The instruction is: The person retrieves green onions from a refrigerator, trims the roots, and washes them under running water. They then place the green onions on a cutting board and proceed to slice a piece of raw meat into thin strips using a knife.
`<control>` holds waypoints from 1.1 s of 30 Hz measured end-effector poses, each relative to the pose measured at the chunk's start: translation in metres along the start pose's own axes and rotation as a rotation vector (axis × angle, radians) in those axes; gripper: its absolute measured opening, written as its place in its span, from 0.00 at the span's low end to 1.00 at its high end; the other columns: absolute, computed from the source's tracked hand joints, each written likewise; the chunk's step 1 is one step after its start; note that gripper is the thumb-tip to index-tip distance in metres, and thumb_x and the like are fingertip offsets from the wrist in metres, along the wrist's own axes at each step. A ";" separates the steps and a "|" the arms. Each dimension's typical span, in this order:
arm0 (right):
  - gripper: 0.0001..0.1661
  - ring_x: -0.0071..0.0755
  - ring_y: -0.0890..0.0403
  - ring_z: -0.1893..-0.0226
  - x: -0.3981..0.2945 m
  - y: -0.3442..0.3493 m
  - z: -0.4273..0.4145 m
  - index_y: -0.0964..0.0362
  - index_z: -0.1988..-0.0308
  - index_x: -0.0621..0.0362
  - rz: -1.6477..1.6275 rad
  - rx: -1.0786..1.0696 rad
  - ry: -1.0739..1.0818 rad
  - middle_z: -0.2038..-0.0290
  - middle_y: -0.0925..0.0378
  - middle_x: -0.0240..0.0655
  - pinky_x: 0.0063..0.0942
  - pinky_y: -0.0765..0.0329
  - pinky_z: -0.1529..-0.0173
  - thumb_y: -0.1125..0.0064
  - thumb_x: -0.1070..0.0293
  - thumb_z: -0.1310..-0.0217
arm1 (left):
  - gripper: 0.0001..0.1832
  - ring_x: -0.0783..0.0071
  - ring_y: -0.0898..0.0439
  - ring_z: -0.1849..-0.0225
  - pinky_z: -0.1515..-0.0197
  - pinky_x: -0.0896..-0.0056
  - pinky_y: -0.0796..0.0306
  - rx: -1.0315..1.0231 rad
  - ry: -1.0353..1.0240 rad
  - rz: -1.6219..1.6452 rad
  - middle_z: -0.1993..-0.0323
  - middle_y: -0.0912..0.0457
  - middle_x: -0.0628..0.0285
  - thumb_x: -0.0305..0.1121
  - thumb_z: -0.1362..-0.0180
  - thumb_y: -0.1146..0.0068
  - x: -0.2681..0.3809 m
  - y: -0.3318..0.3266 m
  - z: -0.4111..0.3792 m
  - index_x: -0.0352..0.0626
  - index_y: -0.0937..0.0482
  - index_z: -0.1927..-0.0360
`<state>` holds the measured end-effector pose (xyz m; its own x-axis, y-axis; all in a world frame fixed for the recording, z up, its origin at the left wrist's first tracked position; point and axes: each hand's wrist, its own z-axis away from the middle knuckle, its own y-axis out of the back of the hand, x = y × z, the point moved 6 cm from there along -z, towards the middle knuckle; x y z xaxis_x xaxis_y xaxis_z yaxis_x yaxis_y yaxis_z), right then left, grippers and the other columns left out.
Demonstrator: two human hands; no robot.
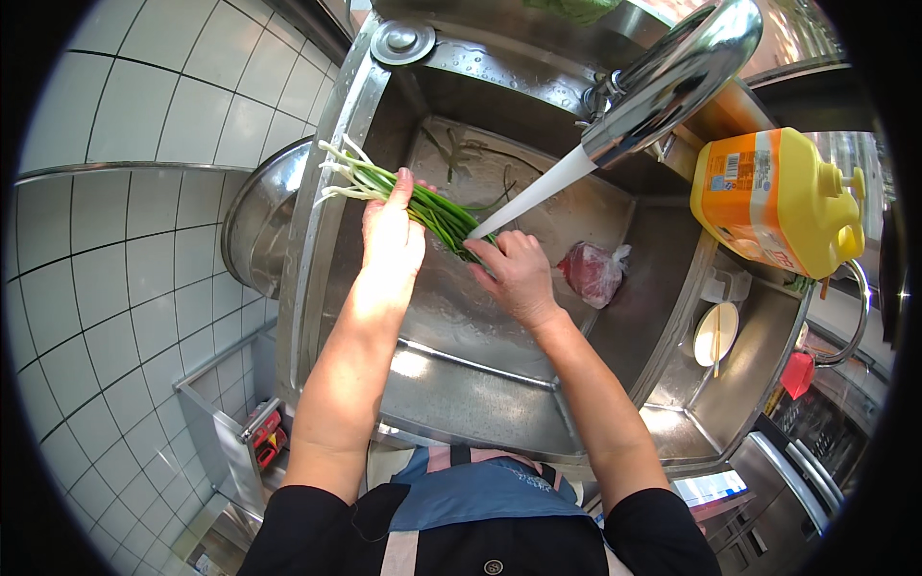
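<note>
A bunch of green onions (pixel 450 217) stretches between my hands above the stainless steel sink basin (pixel 475 353). Near the white root ends, my left hand (pixel 392 227) grips the stalks, its thumb lying across them. My right hand (pixel 515 270) holds the green leaf end, fingers curled around it. From the chrome faucet (pixel 648 93) a stream of water (pixel 536 191) falls onto the leaves beside my right fingers. On the basin floor to the right lies a tied clear plastic bag of red meat (pixel 594 273). Loose green scraps (pixel 454 155) lie toward the basin's far side.
A yellow jug (pixel 778 201) with an orange label stands on the right rim. The smaller right basin holds a white bowl (pixel 709 338) with chopsticks (pixel 717 342) across it. A drain strainer (pixel 403 42) sits at the far left corner. A large metal bowl (pixel 266 216) leans beside the tiled wall (pixel 122 237).
</note>
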<state>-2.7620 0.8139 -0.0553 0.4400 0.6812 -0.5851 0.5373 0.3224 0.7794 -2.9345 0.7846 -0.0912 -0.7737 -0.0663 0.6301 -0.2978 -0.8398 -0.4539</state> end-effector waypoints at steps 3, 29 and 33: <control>0.11 0.35 0.30 0.72 -0.004 -0.009 -0.002 0.24 0.67 0.47 -0.016 0.060 0.009 0.76 0.35 0.30 0.33 0.35 0.67 0.34 0.67 0.56 | 0.12 0.67 0.23 0.63 0.53 0.63 0.26 -0.001 -0.007 0.015 0.67 0.24 0.59 0.32 0.40 0.42 0.002 0.003 0.002 0.38 0.30 0.59; 0.07 0.42 0.18 0.70 0.009 0.028 -0.057 0.24 0.65 0.52 -0.259 0.216 -0.147 0.70 0.20 0.37 0.35 0.22 0.65 0.42 0.70 0.49 | 0.14 0.61 0.21 0.60 0.50 0.61 0.26 0.048 -0.368 -0.046 0.63 0.21 0.51 0.37 0.36 0.48 0.082 0.005 0.036 0.35 0.31 0.56; 0.09 0.38 0.18 0.70 -0.014 -0.001 -0.028 0.24 0.63 0.52 -0.433 -0.099 -0.325 0.69 0.20 0.34 0.33 0.22 0.65 0.39 0.65 0.47 | 0.13 0.65 0.22 0.61 0.52 0.63 0.27 0.085 -0.302 -0.037 0.65 0.21 0.53 0.36 0.35 0.48 0.059 0.000 0.035 0.38 0.32 0.56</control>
<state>-2.7886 0.8228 -0.0414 0.4015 0.2397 -0.8839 0.6549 0.5995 0.4601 -2.9603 0.7624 -0.0322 -0.5583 -0.1812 0.8096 -0.2650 -0.8858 -0.3810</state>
